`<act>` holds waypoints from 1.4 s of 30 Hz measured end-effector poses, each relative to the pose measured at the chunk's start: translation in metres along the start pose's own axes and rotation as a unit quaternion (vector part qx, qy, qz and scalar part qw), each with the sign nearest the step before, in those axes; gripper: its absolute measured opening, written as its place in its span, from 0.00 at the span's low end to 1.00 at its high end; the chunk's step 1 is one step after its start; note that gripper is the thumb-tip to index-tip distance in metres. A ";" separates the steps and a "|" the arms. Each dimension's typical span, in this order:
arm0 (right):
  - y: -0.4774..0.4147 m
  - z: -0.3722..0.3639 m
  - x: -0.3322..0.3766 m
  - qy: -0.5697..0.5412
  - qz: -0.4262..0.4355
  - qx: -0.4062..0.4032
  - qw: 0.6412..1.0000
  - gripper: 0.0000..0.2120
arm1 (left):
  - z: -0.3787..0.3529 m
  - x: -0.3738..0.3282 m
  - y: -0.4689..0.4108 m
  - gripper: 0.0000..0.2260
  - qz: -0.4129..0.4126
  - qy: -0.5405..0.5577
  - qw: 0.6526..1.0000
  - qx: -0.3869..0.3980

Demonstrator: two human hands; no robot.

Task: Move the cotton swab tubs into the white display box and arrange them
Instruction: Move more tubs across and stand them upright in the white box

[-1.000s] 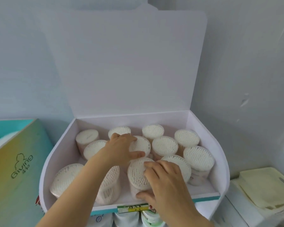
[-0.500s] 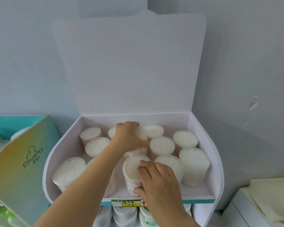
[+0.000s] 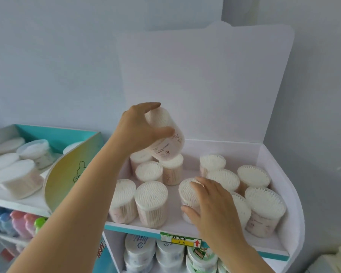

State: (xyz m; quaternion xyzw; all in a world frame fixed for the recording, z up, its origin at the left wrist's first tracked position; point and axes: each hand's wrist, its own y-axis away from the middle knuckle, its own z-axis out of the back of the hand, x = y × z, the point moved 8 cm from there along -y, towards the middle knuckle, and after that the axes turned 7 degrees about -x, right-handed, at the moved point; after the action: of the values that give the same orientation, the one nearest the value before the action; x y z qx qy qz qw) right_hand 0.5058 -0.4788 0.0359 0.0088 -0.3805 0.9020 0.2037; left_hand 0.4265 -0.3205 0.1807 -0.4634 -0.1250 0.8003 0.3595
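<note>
The white display box [image 3: 272, 154] stands open on a shelf, lid flap raised behind it. Several clear cotton swab tubs stand inside, swab heads up. My left hand [image 3: 138, 131] grips one tub [image 3: 166, 138] and holds it tilted in the air above the back left tubs. My right hand [image 3: 213, 209] is wrapped around a front middle tub [image 3: 187, 191] that stands on the box floor. Two tubs [image 3: 151, 201] stand at the front left, and several more [image 3: 264, 205] crowd the right side.
A teal box [image 3: 57, 134] on the left shelf holds wider tubs of cotton pads [image 3: 18, 178]. A yellow-green card flap [image 3: 67, 170] leans beside the display box. Below the shelf sit stacked round tubs [image 3: 165, 253] and coloured bottles [image 3: 18, 223]. A price label [image 3: 180, 239] is on the shelf edge.
My left hand has lifted a tub up out of the back middle of the box and tilted it. My right hand stays on the front middle tub. The view has shifted left and up.
</note>
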 end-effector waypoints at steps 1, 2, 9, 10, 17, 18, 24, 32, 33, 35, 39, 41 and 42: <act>-0.002 0.004 0.000 -0.035 -0.004 -0.005 0.999 0.27 | 0.004 0.002 0.002 0.32 0.000 -0.003 1.000 -0.001; -0.006 0.008 0.000 -0.076 -0.015 -0.009 0.997 0.27 | 0.006 0.004 0.004 0.32 0.000 -0.008 1.000 0.002; -0.025 0.011 0.028 -0.312 -0.076 0.029 0.947 0.45 | -0.002 0.005 0.041 0.33 -0.009 0.003 0.994 0.107; -0.025 0.010 0.036 -0.327 -0.083 0.029 0.941 0.48 | 0.000 0.005 0.047 0.32 -0.016 0.009 0.993 0.118; -0.028 0.002 0.087 -0.369 -0.117 -0.001 0.922 0.48 | 0.040 0.023 0.074 0.33 -0.057 0.017 0.988 0.143; -0.028 -0.002 0.096 -0.376 -0.127 0.007 0.918 0.49 | 0.050 0.030 0.077 0.34 -0.060 0.012 0.988 0.139; -0.020 -0.035 0.180 -0.496 -0.199 0.050 0.844 0.45 | 0.125 0.117 0.096 0.41 -0.010 0.054 0.987 0.152; 0.009 -0.093 0.329 -0.532 -0.219 0.116 0.810 0.40 | 0.225 0.248 0.136 0.39 0.080 0.104 0.983 0.128; 0.013 -0.100 0.345 -0.534 -0.222 0.122 0.807 0.39 | 0.236 0.262 0.141 0.39 0.087 0.099 0.983 0.125; 0.021 -0.115 0.372 -0.538 -0.227 0.132 0.801 0.38 | 0.253 0.289 0.149 0.41 0.105 0.091 0.982 0.125; 0.031 -0.138 0.415 -0.528 -0.241 0.154 0.800 0.42 | 0.278 0.332 0.158 0.44 0.117 0.076 0.981 0.137; 0.029 -0.146 0.431 -0.514 -0.240 0.154 0.809 0.42 | 0.289 0.347 0.159 0.43 0.124 0.091 0.980 0.127; 0.028 -0.149 0.437 -0.505 -0.238 0.152 0.816 0.42 | 0.294 0.352 0.159 0.43 0.123 0.098 0.980 0.120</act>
State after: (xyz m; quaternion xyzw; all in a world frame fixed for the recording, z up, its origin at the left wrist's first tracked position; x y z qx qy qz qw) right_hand 0.1157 -0.2357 -0.0140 0.5838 -0.2743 0.7408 0.1875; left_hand -0.0008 -0.1513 0.0249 -0.5052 0.0662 0.7981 0.3216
